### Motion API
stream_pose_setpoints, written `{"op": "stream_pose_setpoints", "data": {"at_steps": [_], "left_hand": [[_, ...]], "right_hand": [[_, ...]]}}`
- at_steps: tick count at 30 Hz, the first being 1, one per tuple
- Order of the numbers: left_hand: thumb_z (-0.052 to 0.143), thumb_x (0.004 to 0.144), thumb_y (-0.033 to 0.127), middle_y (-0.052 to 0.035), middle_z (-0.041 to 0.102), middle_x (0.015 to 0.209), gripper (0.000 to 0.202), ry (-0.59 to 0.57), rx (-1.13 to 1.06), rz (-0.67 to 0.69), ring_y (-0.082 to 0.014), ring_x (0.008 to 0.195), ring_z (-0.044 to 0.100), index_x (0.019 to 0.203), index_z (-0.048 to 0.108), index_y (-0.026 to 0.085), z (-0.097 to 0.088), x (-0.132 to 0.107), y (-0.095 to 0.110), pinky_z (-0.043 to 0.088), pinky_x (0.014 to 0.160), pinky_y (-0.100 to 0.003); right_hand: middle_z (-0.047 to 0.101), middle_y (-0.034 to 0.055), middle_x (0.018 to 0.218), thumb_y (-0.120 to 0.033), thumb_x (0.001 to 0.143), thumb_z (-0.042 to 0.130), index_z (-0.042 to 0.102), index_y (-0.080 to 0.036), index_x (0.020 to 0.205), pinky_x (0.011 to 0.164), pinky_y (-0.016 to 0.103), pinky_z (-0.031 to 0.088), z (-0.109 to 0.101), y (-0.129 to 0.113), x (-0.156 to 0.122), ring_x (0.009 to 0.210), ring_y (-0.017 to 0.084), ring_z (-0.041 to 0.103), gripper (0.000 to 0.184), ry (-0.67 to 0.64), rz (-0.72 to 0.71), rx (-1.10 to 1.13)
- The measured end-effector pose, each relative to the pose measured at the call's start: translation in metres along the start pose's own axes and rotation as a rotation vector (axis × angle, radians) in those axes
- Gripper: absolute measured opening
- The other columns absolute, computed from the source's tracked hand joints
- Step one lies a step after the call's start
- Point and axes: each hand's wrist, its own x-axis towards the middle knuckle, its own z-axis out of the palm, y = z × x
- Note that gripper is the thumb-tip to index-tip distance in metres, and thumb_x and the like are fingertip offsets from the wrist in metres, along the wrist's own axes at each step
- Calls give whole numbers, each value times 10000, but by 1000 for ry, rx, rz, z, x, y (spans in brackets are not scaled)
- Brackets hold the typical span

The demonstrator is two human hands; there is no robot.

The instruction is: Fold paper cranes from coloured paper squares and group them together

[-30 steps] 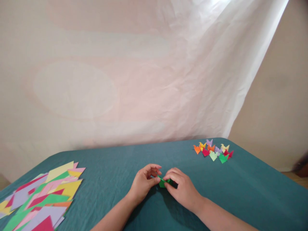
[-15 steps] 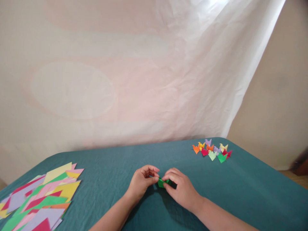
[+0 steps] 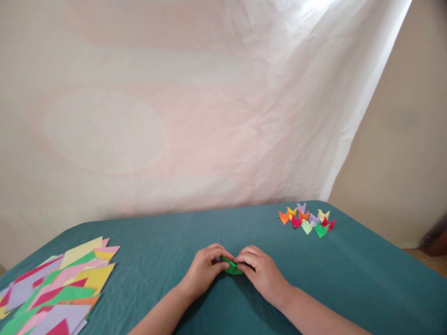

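A small folded piece of green paper (image 3: pixel 233 268) is held between both hands, just above the front middle of the table. My left hand (image 3: pixel 208 264) pinches its left end between thumb and fingers. On the other side, my right hand (image 3: pixel 257 265) grips the right end, thumb below and fingertips on top. The fingertips of the two hands nearly meet over the upper edge. Fingers cover both ends of the paper, so its full shape is hidden.
Overlapping sheets of coloured paper (image 3: pixel 66 284) lie at the left of the dark green tablecloth (image 3: pixel 167 237). Several small folded paper birds (image 3: pixel 307 226) stand grouped at the back right. Behind the table hangs a pale cloth (image 3: pixel 209 116).
My left fingers, raised and spread before, have closed down onto the left end of the green paper. The right hand stays on the paper, its fingertips slightly shifted.
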Motion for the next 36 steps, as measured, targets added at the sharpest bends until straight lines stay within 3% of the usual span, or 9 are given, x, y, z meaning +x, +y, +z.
{"op": "stream_pose_setpoints", "data": {"at_steps": [6, 20, 22, 25, 28, 30, 33, 36], "left_hand": [[595, 742, 148, -1, 657, 758, 129, 10, 96, 13, -156, 728, 584, 754, 704, 216, 3, -1, -1, 403, 686, -226], [573, 731, 112, -5, 634, 750, 121, -18, 36, 26, -158, 751, 571, 703, 662, 189, 4, 0, -2, 416, 727, -241], [572, 728, 114, -13, 633, 837, 115, 36, -7, 19, -156, 784, 577, 765, 651, 190, 7, -1, -1, 431, 727, -239], [571, 734, 142, -33, 594, 988, 197, 225, -84, -20, -155, 830, 580, 918, 611, 201, 11, -2, 4, 455, 668, -225], [559, 775, 197, -24, 579, 910, 70, 331, -29, -45, -156, 807, 571, 820, 612, 201, 17, -6, 10, 453, 653, -227], [569, 779, 217, -21, 585, 885, 56, 315, -53, -80, -158, 788, 573, 804, 616, 201, 23, -9, 14, 454, 651, -232], [609, 751, 232, -37, 605, 936, 198, 209, -302, -168, -153, 736, 581, 945, 594, 196, 34, -11, 18, 474, 605, -236], [636, 724, 229, -42, 623, 868, 246, 144, -481, -220, -149, 691, 570, 956, 582, 165, 41, -10, 19, 475, 588, -241]], "right_hand": [[639, 18, 946, -149, 835, 618, 684, -263, 897, 815, 296, 458, -3, -5, 1, 910, 177, 575, 146, 14, -32, -18], [630, 49, 902, -114, 890, 501, 639, -226, 858, 792, 343, 440, -11, -21, 4, 897, 205, 534, 181, -66, -249, -233], [629, 48, 888, -119, 896, 490, 629, -222, 857, 790, 343, 441, -11, -21, 4, 892, 204, 535, 178, -48, -258, -224], [620, 47, 849, -123, 903, 473, 604, -207, 867, 767, 337, 447, -11, -18, 5, 851, 197, 541, 160, 39, -230, -179], [612, 48, 838, -125, 897, 482, 584, -200, 872, 745, 329, 448, -13, -16, 4, 820, 191, 549, 129, 148, -168, -135], [609, 47, 841, -135, 893, 496, 579, -203, 865, 740, 326, 447, -14, -17, 4, 814, 190, 554, 112, 190, -136, -114], [606, 46, 851, -150, 892, 506, 582, -208, 864, 747, 324, 446, -13, -21, 2, 828, 190, 560, 99, 206, -115, -82], [606, 43, 856, -152, 891, 513, 591, -207, 855, 746, 313, 451, -9, -24, 1, 837, 183, 562, 103, 209, -106, -49]]}}
